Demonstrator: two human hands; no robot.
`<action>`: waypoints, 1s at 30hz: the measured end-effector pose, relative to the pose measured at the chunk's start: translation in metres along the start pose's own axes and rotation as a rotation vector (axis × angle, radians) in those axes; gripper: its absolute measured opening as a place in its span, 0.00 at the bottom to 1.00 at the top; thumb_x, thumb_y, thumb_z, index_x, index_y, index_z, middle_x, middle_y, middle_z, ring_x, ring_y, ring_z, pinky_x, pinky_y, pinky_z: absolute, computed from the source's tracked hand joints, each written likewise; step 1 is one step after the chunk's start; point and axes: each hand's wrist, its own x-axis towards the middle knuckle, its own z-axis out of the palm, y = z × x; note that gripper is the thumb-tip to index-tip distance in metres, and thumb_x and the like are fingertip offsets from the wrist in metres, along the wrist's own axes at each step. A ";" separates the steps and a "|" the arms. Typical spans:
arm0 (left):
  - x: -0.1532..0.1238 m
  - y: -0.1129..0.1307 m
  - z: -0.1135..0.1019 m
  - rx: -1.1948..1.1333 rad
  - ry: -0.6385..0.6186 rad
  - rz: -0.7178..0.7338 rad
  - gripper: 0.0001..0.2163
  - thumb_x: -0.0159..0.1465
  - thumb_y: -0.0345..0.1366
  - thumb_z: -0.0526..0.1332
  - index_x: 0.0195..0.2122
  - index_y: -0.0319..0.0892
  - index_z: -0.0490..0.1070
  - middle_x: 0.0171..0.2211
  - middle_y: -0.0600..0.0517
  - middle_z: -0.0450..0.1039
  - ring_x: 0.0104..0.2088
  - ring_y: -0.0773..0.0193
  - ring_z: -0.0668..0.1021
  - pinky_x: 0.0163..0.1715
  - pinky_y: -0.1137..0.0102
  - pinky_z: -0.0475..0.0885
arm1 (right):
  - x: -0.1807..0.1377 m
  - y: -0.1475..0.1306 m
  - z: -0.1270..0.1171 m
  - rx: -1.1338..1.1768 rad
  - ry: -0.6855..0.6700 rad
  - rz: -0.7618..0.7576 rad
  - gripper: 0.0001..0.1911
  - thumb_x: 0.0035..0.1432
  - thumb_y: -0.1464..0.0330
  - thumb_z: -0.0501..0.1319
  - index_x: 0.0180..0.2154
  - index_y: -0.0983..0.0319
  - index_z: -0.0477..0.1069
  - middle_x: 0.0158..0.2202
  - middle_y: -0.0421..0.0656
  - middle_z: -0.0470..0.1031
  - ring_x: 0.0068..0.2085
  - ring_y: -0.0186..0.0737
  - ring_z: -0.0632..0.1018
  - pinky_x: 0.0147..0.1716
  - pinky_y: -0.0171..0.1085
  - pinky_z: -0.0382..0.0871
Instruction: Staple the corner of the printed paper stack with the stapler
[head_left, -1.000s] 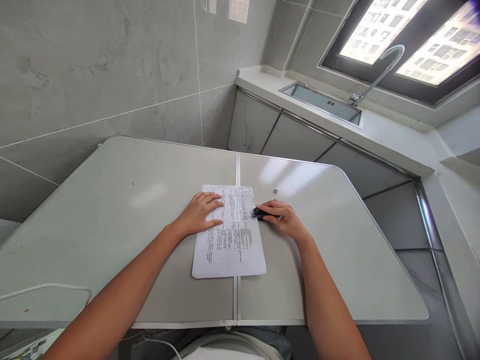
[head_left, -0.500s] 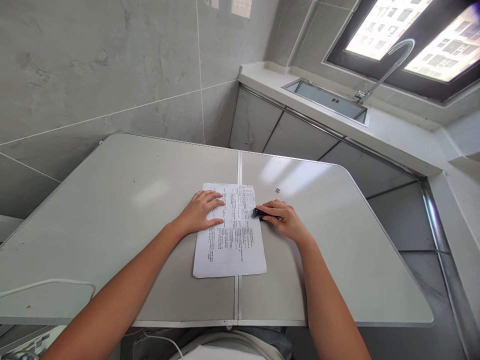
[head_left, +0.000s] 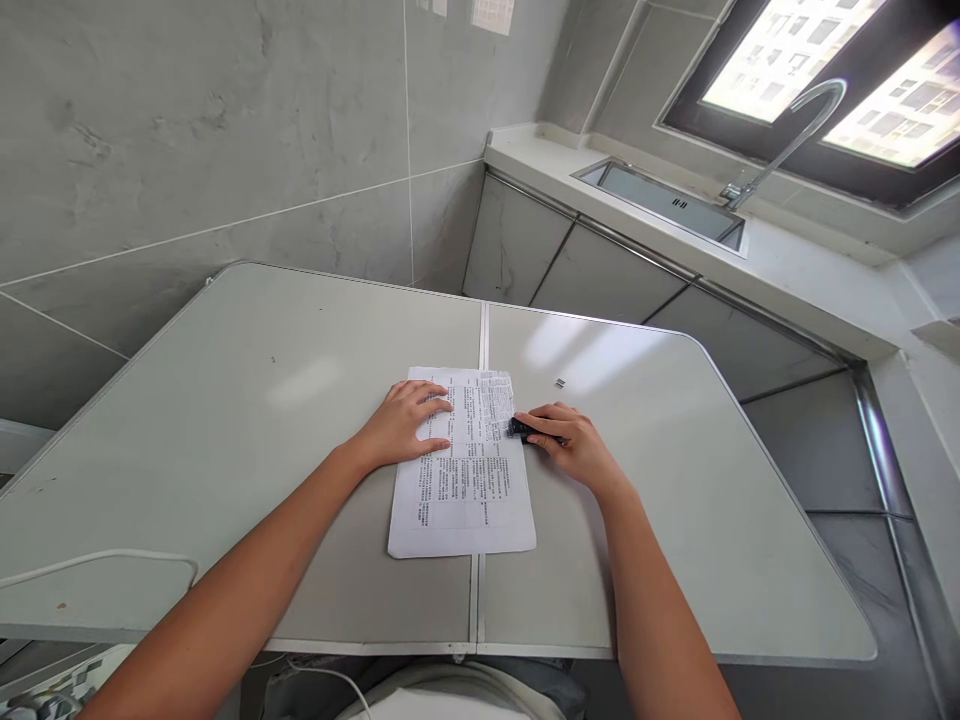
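Note:
Printed sheets of paper (head_left: 465, 510) lie on the folding table, across its centre seam. A smaller printed piece (head_left: 496, 400) shows at their upper right. My left hand (head_left: 409, 420) rests flat on the left side of the sheets with its fingers spread. In my right hand (head_left: 574, 440) is a small black stapler (head_left: 523, 427), its front end over the right edge of the paper. Part of the stapler is hidden by my fingers. Beyond that hand lie small strips of staples (head_left: 560, 383) on the table.
The white folding table (head_left: 330, 330) has a raised metal seam down its middle. A white cable (head_left: 97, 565) crosses its front left corner. Behind it stand a tiled wall (head_left: 202, 120) and a counter with a sink (head_left: 667, 205) and a tap (head_left: 787, 150).
The view has shifted slightly. Both hands, the paper and the stapler keep nearly the same places relative to one another.

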 end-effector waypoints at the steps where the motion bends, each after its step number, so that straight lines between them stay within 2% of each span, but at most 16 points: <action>1: 0.000 0.000 0.000 0.002 -0.001 -0.001 0.23 0.61 0.52 0.68 0.55 0.50 0.75 0.62 0.47 0.69 0.63 0.44 0.67 0.64 0.46 0.57 | 0.000 -0.001 0.000 -0.003 -0.002 0.002 0.19 0.70 0.68 0.57 0.58 0.46 0.75 0.49 0.43 0.80 0.44 0.47 0.77 0.48 0.51 0.71; 13: 0.000 -0.002 0.001 -0.007 -0.012 -0.023 0.23 0.59 0.52 0.70 0.53 0.50 0.75 0.61 0.47 0.69 0.63 0.44 0.67 0.63 0.47 0.57 | 0.001 -0.013 0.005 -0.182 -0.026 0.083 0.22 0.68 0.73 0.56 0.57 0.46 0.76 0.46 0.43 0.79 0.42 0.45 0.74 0.46 0.48 0.65; 18: 0.001 -0.002 0.000 -0.025 0.000 -0.028 0.23 0.58 0.52 0.70 0.53 0.51 0.76 0.61 0.47 0.70 0.63 0.43 0.67 0.64 0.46 0.57 | 0.001 -0.019 0.017 -0.324 0.001 0.047 0.25 0.67 0.75 0.53 0.56 0.45 0.76 0.42 0.45 0.78 0.42 0.47 0.72 0.46 0.50 0.62; 23: 0.001 -0.003 0.000 -0.034 0.008 -0.024 0.23 0.58 0.52 0.70 0.52 0.51 0.76 0.61 0.47 0.70 0.62 0.43 0.67 0.64 0.45 0.56 | -0.010 -0.017 0.015 -0.294 0.049 0.030 0.27 0.69 0.72 0.53 0.65 0.45 0.67 0.50 0.46 0.76 0.48 0.50 0.72 0.50 0.51 0.65; 27: 0.000 -0.003 -0.001 -0.042 0.012 -0.022 0.23 0.58 0.52 0.70 0.52 0.51 0.76 0.61 0.47 0.69 0.62 0.44 0.68 0.65 0.45 0.55 | -0.021 0.001 0.004 -0.214 0.132 0.168 0.29 0.68 0.69 0.54 0.68 0.50 0.61 0.50 0.47 0.76 0.47 0.51 0.75 0.46 0.48 0.71; 30: 0.000 -0.004 0.000 -0.048 0.010 -0.021 0.23 0.58 0.52 0.70 0.52 0.51 0.76 0.61 0.47 0.70 0.62 0.44 0.68 0.65 0.45 0.55 | -0.022 0.012 0.003 -0.267 0.284 0.337 0.25 0.65 0.68 0.57 0.63 0.56 0.67 0.46 0.48 0.77 0.46 0.53 0.75 0.41 0.48 0.72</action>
